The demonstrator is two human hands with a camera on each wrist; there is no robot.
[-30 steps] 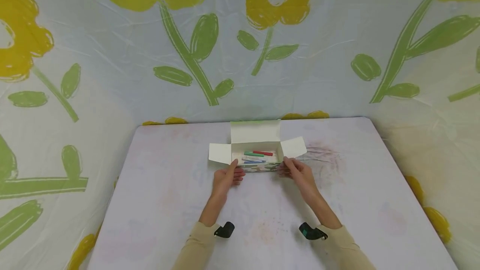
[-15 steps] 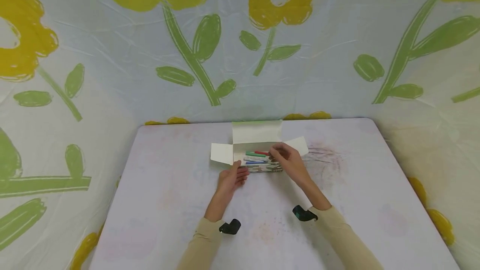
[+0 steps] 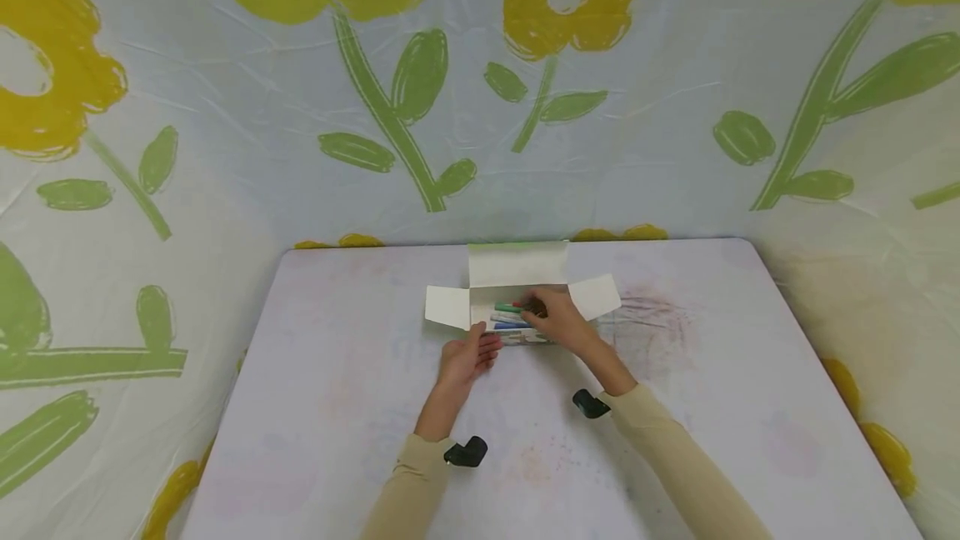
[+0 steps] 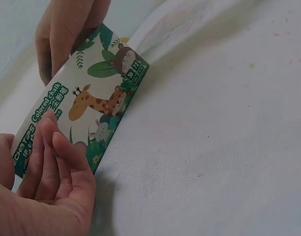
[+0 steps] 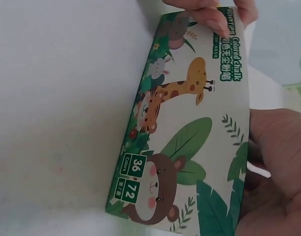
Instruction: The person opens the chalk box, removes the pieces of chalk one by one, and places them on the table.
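A white cardboard box (image 3: 517, 263) printed "Colored chalk" lies on the table with its lid and side flaps spread. Inside are several slim sticks: a green stick (image 3: 506, 307), a blue stick (image 3: 510, 326) and a whitish stick (image 3: 504, 317), with a little red showing. My left hand (image 3: 459, 361) grips the box's front wall at the left end, thumb over the rim and fingers against the printed front (image 4: 94, 101). My right hand (image 3: 561, 322) reaches into the box from the right, its fingertips right at the sticks; I cannot tell whether it pinches one.
A pale, stained cloth covers the table (image 3: 360, 390). Its back edge meets a flower-print sheet (image 3: 637, 157), which also hangs at both sides. Reddish smudges (image 3: 652, 315) mark the cloth right of the box.
My right hand has left the box's front right corner, gone up over the rim and moved left among the sticks, covering most of the red one. My left hand keeps its grip.
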